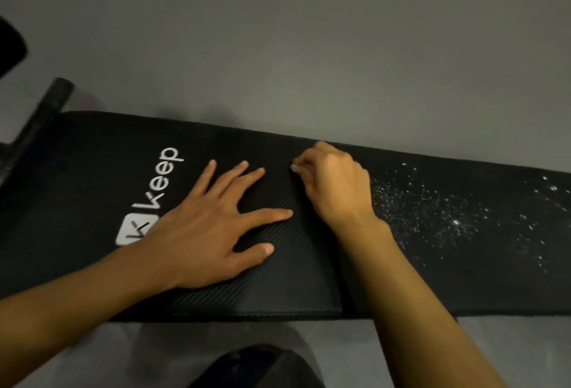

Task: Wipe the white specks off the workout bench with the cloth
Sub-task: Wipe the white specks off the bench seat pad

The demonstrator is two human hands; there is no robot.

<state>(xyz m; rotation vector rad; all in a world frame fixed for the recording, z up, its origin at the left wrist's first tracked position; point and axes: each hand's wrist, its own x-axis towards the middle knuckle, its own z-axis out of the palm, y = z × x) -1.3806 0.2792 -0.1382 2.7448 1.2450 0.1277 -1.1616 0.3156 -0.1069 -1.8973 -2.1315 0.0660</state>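
Grey floor (309, 47), speckled bench (92, 171); left fingers (265, 215) splayed flat, right fingers (304, 165) curled, grip unclear.

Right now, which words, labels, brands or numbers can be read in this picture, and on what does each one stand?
"Keep": white letters on the black workout bench, running sideways in this view.
"K": a dark mark in a white square logo beside that word, partly covered by the left hand.
No other text or numbers show.
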